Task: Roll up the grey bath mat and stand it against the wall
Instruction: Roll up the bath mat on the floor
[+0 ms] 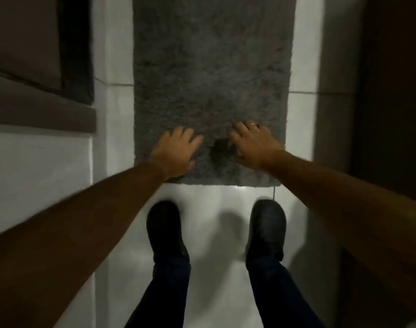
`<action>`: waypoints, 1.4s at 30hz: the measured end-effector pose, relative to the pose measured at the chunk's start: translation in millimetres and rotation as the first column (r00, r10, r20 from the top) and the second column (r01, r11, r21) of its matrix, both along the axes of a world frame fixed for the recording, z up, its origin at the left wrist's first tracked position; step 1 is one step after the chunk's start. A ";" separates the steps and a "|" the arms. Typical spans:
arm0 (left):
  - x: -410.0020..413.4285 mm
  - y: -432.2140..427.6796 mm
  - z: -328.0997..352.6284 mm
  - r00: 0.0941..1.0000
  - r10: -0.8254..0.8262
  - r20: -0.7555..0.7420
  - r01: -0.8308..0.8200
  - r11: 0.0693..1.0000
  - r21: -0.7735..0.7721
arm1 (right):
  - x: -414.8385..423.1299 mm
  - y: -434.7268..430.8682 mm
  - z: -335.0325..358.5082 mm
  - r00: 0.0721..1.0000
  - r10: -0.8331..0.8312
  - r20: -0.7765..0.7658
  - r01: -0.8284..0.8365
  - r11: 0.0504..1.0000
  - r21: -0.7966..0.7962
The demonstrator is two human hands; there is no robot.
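The grey bath mat [211,74] lies flat on the white tiled floor and runs from just ahead of my shoes to the top of the view. My left hand [176,151] hovers over or rests on its near left part, fingers spread. My right hand [254,145], with a ring on one finger, is over the near right part, fingers also apart. Neither hand grips the mat. A dark spot on the pile [220,151] shows between the hands. The mat's near edge [228,183] is flat on the floor.
My two black shoes [165,230] [267,229] stand on the white tiles just short of the mat. A dark brown cabinet or frame [36,67] lines the left side above a white wall. A dark door or panel [391,91] bounds the right.
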State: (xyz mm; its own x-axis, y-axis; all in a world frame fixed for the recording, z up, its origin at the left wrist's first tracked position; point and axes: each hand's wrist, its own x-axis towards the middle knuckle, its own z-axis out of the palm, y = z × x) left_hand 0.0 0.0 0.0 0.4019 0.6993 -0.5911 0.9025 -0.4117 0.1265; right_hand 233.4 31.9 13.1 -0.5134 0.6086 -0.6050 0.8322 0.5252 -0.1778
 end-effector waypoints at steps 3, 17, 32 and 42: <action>2.0 -34.9 -67.2 0.983 -0.108 -0.147 0.101 0.993 -0.054 | 5.1 -33.3 -65.7 0.997 0.065 0.038 -0.066 0.997 0.034; -21.3 -56.8 -129.7 0.994 0.007 -0.112 -0.014 0.998 -0.061 | 25.5 -88.7 -119.0 0.967 0.237 0.092 -0.244 0.967 0.075; -39.3 -24.9 -132.4 0.981 0.161 0.107 -0.186 0.938 0.292 | 22.1 -39.7 -131.9 0.996 -0.089 0.018 0.084 0.977 0.196; -47.2 -22.4 -127.4 0.969 0.226 0.103 -0.238 0.964 0.122 | 40.3 -21.5 -130.0 0.951 -0.187 -0.247 0.195 0.981 0.007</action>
State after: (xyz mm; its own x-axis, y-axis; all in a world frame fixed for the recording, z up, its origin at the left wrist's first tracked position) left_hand -47.2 -22.4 -127.4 0.2654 0.8492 -0.4565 0.9630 -0.2109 0.1675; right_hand 273.6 10.4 -116.9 -0.5153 0.7261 -0.4553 0.8507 0.3692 -0.3742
